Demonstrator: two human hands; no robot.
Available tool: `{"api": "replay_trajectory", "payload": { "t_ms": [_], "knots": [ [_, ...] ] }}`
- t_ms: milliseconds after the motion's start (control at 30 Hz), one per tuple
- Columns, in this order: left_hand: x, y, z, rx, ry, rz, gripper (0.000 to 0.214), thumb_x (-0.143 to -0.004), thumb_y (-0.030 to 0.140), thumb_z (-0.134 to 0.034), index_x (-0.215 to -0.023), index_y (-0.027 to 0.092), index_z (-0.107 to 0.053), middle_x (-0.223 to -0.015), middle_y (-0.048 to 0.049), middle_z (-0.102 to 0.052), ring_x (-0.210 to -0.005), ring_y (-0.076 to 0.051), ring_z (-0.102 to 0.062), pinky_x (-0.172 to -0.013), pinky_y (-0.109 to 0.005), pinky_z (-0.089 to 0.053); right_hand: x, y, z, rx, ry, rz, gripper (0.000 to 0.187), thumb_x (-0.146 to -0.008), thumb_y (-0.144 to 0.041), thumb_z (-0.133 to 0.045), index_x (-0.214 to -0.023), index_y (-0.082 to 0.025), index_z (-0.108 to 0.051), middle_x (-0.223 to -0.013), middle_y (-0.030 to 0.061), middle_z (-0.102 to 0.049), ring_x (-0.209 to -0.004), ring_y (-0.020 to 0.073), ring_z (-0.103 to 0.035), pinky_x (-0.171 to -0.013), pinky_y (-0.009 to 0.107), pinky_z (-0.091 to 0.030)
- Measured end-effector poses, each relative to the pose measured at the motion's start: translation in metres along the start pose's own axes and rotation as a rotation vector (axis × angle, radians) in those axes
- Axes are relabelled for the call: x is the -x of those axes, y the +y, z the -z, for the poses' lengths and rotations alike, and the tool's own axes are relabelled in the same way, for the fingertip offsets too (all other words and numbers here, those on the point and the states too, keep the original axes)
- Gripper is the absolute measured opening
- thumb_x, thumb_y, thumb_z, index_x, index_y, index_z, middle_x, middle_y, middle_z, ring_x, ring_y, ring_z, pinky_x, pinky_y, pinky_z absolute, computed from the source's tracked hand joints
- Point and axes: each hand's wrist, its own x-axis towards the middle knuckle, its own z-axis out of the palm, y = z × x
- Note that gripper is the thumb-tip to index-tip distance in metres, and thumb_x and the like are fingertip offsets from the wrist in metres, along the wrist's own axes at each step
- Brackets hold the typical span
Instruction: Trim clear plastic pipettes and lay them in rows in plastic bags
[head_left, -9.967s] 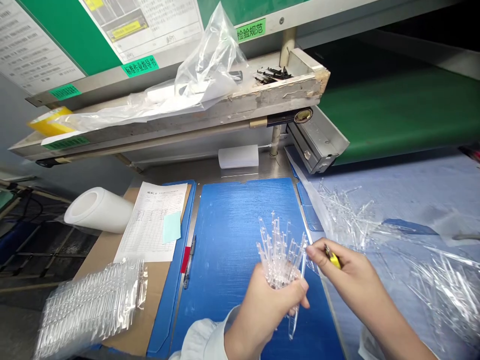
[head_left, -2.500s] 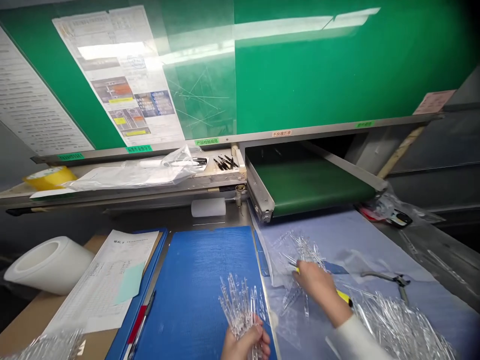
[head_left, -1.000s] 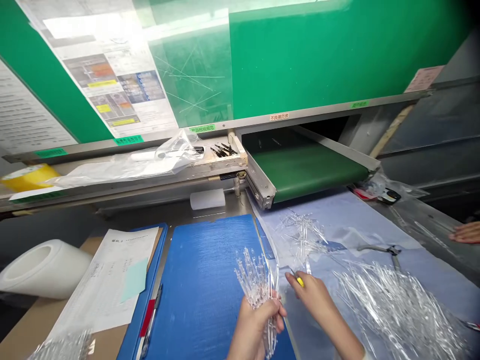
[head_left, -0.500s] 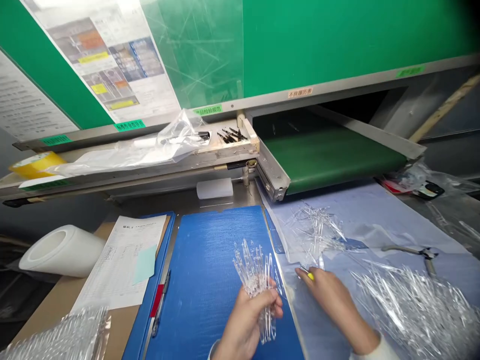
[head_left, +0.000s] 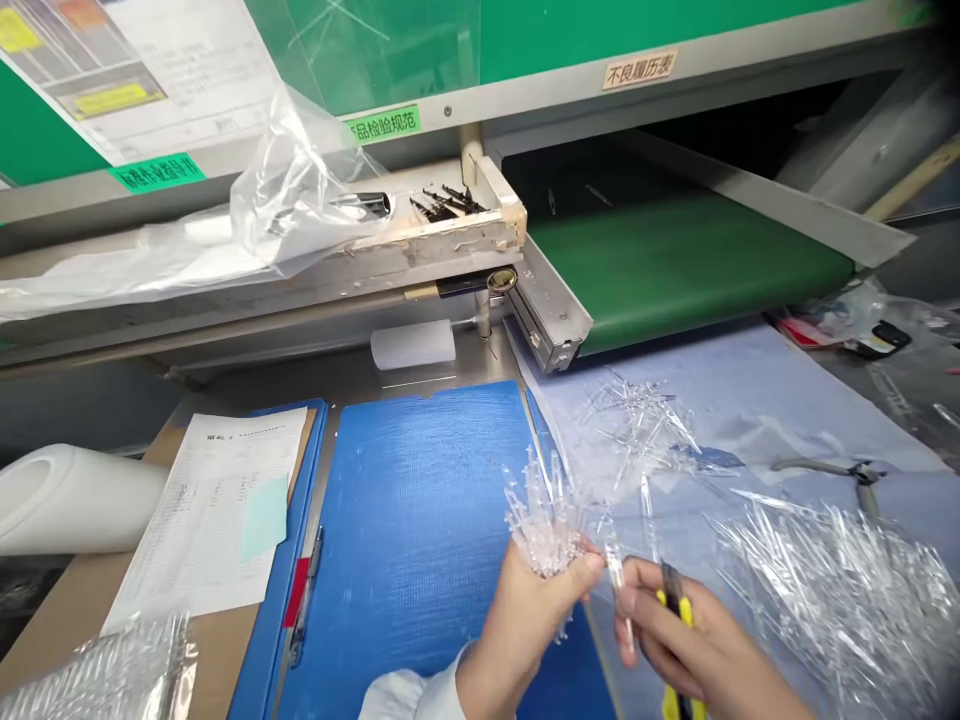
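My left hand (head_left: 536, 600) is wrapped round a bundle of slim clear plastic pieces (head_left: 544, 510), their tips fanned out above my thumb. Right beside it, my right hand (head_left: 690, 630) pinches a single clear plastic piece (head_left: 613, 560) between thumb and fingers. A yellow-and-black handled tool (head_left: 679, 600) lies in that same hand; its working end cannot be made out. Behind my hands, on the pale sheet (head_left: 750, 400), is a loose pile of clear pieces (head_left: 637, 410). A larger heap of clear pieces (head_left: 847, 600) lies to the right.
Cutting pliers (head_left: 862, 475) rest between the two piles. A green conveyor belt (head_left: 675, 270) ends above the sheet. Under my left hand is a blue mat (head_left: 405, 520), with a pen (head_left: 307, 600), papers (head_left: 217, 500) and a white roll (head_left: 82, 500) to its left. A wooden shelf (head_left: 420, 245) runs behind.
My right hand has come back from the loose pile, towards my left hand, with one clear piece. My left hand's bundle has turned more upright. The camera view has moved closer and lower.
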Motion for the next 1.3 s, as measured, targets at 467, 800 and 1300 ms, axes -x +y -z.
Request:
{"api": "replay_trajectory", "payload": {
  "t_ms": [467,800,1300],
  "knots": [
    [0.015,0.015,0.002,-0.112,-0.034,0.073,0.015,-0.064,0.025,-0.069,-0.068,0.016,-0.058,-0.059,0.0005,-0.055,-0.052,-0.011,-0.045,-0.054,-0.024,-0.036,-0.021,-0.011,0.008,-0.210,0.172,0.080,0.044,-0.070,-0.054,-0.062,-0.096,-0.019,-0.056,-0.054,-0.0042,-0.055,-0.034,0.0019,-0.024,-0.040,0.021,-0.019],
    [0.009,0.030,0.018,-0.052,0.015,-0.028,0.018,-0.069,0.030,-0.068,-0.068,0.014,-0.059,-0.059,-0.0006,-0.058,-0.050,-0.009,-0.044,-0.055,-0.023,-0.036,-0.016,-0.031,0.023,-0.165,0.062,0.085,0.035,-0.073,-0.050,-0.060,-0.063,-0.019,-0.049,-0.043,-0.0068,-0.042,-0.034,0.0018,-0.020,-0.038,0.020,-0.016],
    [0.012,0.032,0.013,-0.023,0.304,-0.146,0.016,-0.068,0.027,-0.069,-0.064,0.016,-0.058,-0.052,0.0042,-0.051,-0.051,-0.009,-0.045,-0.056,-0.023,-0.037,-0.024,-0.032,0.016,-0.083,0.379,0.223,0.023,-0.073,-0.043,-0.060,-0.073,-0.021,-0.050,-0.055,-0.0026,-0.053,-0.036,0.0042,-0.028,-0.035,0.020,-0.021]
  ]
}}
